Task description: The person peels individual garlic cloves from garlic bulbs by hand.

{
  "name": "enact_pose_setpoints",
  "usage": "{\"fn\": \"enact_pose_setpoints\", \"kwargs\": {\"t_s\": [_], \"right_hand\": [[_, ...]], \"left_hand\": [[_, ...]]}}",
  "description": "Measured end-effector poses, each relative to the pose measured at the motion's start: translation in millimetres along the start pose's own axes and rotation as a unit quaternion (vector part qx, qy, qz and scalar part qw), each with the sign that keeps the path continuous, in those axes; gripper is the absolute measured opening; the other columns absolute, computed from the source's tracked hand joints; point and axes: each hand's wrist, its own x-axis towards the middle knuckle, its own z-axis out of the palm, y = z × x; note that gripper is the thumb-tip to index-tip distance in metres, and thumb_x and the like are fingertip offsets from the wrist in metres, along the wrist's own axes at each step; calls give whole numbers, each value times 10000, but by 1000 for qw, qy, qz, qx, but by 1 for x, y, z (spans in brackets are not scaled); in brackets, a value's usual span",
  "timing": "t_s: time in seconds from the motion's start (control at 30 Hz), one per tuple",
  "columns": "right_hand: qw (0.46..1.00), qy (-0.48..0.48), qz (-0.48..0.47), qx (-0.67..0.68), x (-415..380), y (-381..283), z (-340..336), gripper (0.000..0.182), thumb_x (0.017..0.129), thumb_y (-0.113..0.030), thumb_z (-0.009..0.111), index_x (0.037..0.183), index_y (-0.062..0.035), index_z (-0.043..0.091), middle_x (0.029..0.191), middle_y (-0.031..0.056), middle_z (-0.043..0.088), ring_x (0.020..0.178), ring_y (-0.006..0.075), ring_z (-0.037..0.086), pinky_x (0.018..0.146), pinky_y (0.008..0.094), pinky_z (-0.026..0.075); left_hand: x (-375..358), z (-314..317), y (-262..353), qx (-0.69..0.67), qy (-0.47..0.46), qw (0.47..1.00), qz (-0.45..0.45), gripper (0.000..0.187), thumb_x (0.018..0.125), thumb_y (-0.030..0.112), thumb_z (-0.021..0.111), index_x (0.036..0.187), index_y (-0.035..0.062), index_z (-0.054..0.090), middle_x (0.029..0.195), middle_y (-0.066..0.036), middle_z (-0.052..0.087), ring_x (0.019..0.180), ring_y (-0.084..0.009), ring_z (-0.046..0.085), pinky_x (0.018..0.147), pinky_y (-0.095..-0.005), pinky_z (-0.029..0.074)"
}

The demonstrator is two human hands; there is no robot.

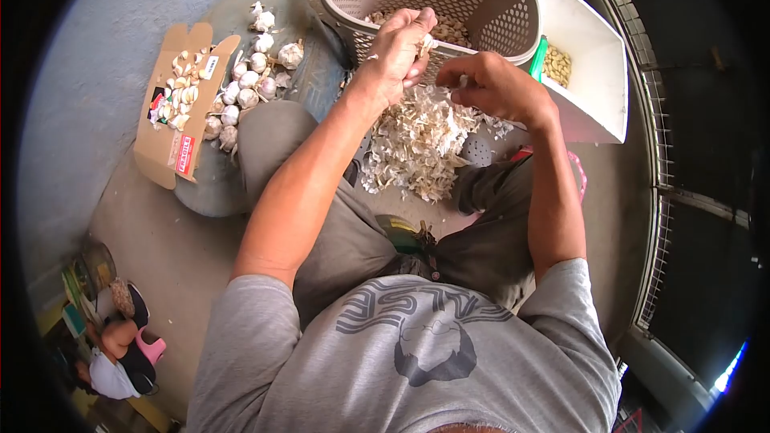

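Observation:
My left hand [399, 52] is raised in front of the mesh basket, its fingers closed around a garlic clove [427, 46] that is only partly visible. To its right, my right hand [504, 90] hangs with bent fingers and a gap between thumb and forefinger; nothing shows in it. Below both hands lies a heap of papery garlic skins [421, 140] on the floor between my feet. Whole garlic bulbs [249, 80] sit to the left on a rounded grey-green surface. Loose garlic cloves [184, 95] lie beside them on a flattened cardboard box [152, 140].
The tall perforated basket [501, 28] ahead has garlic pieces at its bottom. Right of it stands a white container [597, 104] holding peeled cloves [557, 66], with a green object [538, 58] at its edge. A metal grille [659, 168] runs along the right; another person [116, 353] is at lower left.

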Motion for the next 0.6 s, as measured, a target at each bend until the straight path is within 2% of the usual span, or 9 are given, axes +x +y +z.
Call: {"fn": "enact_pose_setpoints", "kwargs": {"t_s": [0.03,0.13,0.17,0.27,0.33,0.4,0.43,0.53,0.6], "right_hand": [[999,13,-20,-23,1,7,0,313,858,-143,762,1125,5,692,964,171,736,808,249,711,750,374,550],[981,149,117,46,0,-3,-1,352,893,-240,766,1125,12,684,986,187,738,809,293,719,734,406,548],[981,170,77,57,3,-7,-3,417,911,-322,756,1137,15,662,967,203,740,823,331,725,729,425,549],[977,211,31,17,12,-12,12,429,918,-326,745,1164,8,636,906,205,736,818,330,730,710,421,546],[977,196,28,80,18,-8,22,334,956,-270,695,1135,1,618,837,203,721,812,355,720,689,420,543],[977,206,8,53,22,-6,23,280,967,-246,676,1097,-5,614,821,194,714,797,365,711,679,429,543],[972,230,-1,34,21,-7,23,268,970,-237,672,1094,-7,614,818,193,713,798,364,711,677,432,543],[959,280,-32,-7,23,-10,24,228,960,-194,671,1085,-14,607,826,186,706,798,360,708,672,437,545],[956,288,-50,-15,25,-6,27,213,930,-142,683,1081,-20,594,851,177,696,794,361,701,668,438,548]], "left_hand": [[1,-4,-2,-4,-23,1000,7,446,1039,510,533,1149,80,575,666,6,510,431,-65,375,364,-243,285],[2,-2,-4,6,-35,999,14,514,1029,571,511,1161,78,572,682,12,512,459,-68,407,388,-251,324],[1,0,-4,13,-30,999,14,533,1025,589,504,1163,78,569,686,13,513,469,-70,419,396,-254,336],[-2,8,-5,-2,-25,999,34,543,1026,599,493,1170,82,573,685,14,515,496,-81,453,410,-257,356],[-5,9,-6,-23,-49,998,29,463,1022,577,524,1040,119,592,657,20,523,480,-98,466,409,-263,366],[-3,3,-6,-31,-75,997,15,428,1017,565,545,963,143,590,650,23,530,470,-105,474,402,-266,363],[-2,4,-5,-21,-47,999,4,403,1010,550,569,889,165,568,634,26,527,455,-112,479,389,-269,349],[-1,2,-6,-27,2,999,-25,403,1006,544,581,881,161,578,640,22,535,440,-121,480,371,-275,333],[-6,6,-8,-68,19,996,-55,420,995,559,587,870,158,584,650,17,546,480,-124,509,397,-286,365]]}}
